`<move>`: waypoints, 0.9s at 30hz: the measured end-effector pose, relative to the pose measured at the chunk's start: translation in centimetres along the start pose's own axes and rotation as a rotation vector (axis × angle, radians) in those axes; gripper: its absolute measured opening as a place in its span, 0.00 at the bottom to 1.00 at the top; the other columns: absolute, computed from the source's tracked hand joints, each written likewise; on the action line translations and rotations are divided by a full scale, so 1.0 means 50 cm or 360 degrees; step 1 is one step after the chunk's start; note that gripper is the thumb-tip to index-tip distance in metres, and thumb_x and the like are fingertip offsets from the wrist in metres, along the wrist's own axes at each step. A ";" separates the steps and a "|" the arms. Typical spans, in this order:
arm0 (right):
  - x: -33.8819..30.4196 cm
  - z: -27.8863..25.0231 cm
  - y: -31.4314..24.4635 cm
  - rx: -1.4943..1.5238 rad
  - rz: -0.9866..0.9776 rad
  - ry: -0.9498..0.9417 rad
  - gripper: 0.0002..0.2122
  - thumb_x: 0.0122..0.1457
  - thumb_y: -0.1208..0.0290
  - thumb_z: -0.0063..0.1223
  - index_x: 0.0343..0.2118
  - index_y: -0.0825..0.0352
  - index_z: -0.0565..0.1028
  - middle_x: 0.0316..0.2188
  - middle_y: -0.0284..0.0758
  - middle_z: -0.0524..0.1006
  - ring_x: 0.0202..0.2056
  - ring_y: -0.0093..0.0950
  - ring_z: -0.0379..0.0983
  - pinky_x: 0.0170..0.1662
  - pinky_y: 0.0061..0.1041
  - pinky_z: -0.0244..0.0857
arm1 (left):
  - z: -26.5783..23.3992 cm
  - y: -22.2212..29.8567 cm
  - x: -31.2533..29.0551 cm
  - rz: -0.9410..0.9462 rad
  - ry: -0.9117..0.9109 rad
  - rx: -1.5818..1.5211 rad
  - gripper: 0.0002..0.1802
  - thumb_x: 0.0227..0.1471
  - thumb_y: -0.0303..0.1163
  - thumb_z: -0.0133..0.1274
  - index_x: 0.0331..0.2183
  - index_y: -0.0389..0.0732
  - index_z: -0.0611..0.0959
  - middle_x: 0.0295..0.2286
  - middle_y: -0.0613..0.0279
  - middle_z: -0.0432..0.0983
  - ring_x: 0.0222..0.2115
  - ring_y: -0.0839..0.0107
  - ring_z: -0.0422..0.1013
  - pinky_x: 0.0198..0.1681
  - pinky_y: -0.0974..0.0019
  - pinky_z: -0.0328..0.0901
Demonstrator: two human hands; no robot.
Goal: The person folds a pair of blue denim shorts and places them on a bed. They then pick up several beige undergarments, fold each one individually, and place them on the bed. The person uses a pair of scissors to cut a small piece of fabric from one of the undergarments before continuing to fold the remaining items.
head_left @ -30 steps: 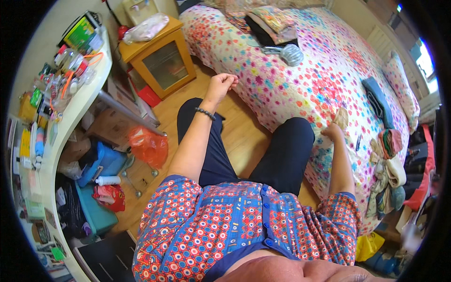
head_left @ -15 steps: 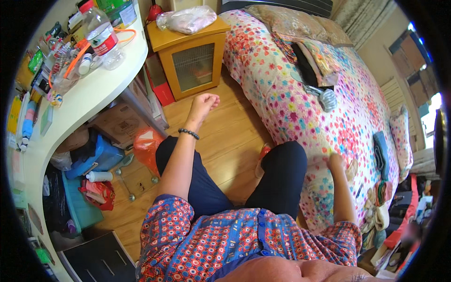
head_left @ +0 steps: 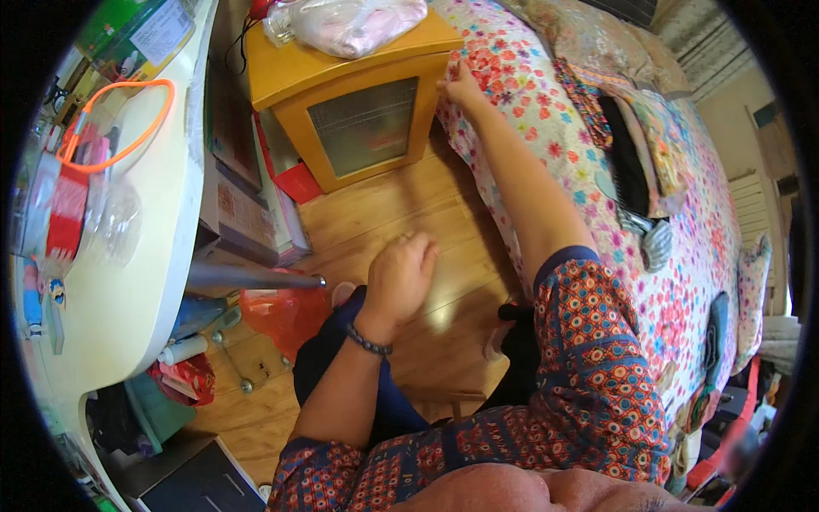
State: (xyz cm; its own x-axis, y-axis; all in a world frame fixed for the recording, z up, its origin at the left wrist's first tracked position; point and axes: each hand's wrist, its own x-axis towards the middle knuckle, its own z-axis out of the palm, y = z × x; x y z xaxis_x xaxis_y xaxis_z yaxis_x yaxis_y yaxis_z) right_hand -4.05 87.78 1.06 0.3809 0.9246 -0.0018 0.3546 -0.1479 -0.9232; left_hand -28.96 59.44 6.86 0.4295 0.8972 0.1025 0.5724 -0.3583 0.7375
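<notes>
Beyond my knees stands a yellow wooden cabinet (head_left: 357, 68) with a mesh-like glass front panel. My right hand (head_left: 463, 88) reaches forward to the cabinet's right front edge, just below its top, with bent fingers closed at that edge. Beside that hand is the flowered bedspread (head_left: 546, 111). My left hand (head_left: 399, 277), a dark bead bracelet (head_left: 368, 342) at its wrist, hangs over the wooden floor with curled fingers. Its palm is turned away, so anything inside it is hidden.
On the cabinet lies a clear bag with pink contents (head_left: 358, 21). At the left runs a white curved desk (head_left: 145, 282) bearing a plastic bottle (head_left: 68, 200) and an orange cable (head_left: 162, 111). A red plastic bag (head_left: 277, 311) and a metal bar (head_left: 256, 277) are below. Clothes (head_left: 627, 154) lie on the bed.
My right hand has moved from the bed forward to the cabinet's edge. My left hand has drawn back toward me. The view has shifted nearer the cabinet.
</notes>
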 end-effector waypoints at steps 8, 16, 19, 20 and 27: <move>0.055 0.017 -0.008 0.0377 -0.0375 -0.0013 0.22 0.50 0.76 0.57 0.48 0.70 0.64 0.41 0.39 0.74 0.41 0.30 0.70 0.43 0.28 0.64 | 0.003 -0.003 -0.010 0.0022 -0.0068 0.0102 0.09 0.50 0.32 0.49 0.32 0.36 0.78 0.29 0.48 0.75 0.31 0.52 0.71 0.33 0.57 0.65; -0.167 -0.047 0.016 -0.0378 -0.0688 0.0376 0.19 0.45 0.60 0.62 0.32 0.68 0.70 0.28 0.45 0.75 0.34 0.44 0.71 0.37 0.37 0.64 | 0.019 -0.005 0.010 0.0106 0.0243 0.0013 0.13 0.51 0.32 0.50 0.38 0.36 0.76 0.33 0.48 0.74 0.35 0.53 0.70 0.39 0.59 0.65; -0.326 -0.059 0.020 -0.0426 -0.0731 0.0358 0.18 0.44 0.60 0.63 0.26 0.68 0.68 0.23 0.44 0.72 0.28 0.45 0.70 0.30 0.36 0.64 | 0.010 -0.015 0.027 0.0179 0.0652 -0.0072 0.19 0.52 0.33 0.50 0.45 0.35 0.70 0.41 0.47 0.69 0.43 0.53 0.66 0.46 0.59 0.61; -0.385 -0.057 0.008 -0.0429 -0.0745 0.0336 0.18 0.44 0.60 0.63 0.25 0.68 0.68 0.22 0.44 0.71 0.26 0.45 0.69 0.28 0.35 0.64 | 0.003 -0.020 0.036 0.0181 0.0776 -0.0098 0.22 0.52 0.34 0.50 0.47 0.35 0.68 0.44 0.47 0.67 0.46 0.53 0.64 0.48 0.60 0.59; -0.639 0.080 -0.045 -0.0456 -0.1125 -0.0003 0.12 0.47 0.65 0.56 0.26 0.65 0.65 0.21 0.42 0.70 0.23 0.42 0.70 0.24 0.38 0.65 | -0.026 -0.044 0.060 -0.0220 0.1097 -0.1082 0.35 0.50 0.31 0.53 0.54 0.26 0.57 0.53 0.43 0.56 0.55 0.58 0.55 0.58 0.63 0.49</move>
State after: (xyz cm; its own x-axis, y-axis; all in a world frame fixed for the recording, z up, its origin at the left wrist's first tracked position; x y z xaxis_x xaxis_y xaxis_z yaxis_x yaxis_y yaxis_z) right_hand -20.44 59.96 1.67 -0.0208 0.8337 0.5518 0.7212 0.3947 -0.5692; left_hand -29.83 63.24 6.44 -0.2372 0.9519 0.1942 -0.0309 -0.2072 0.9778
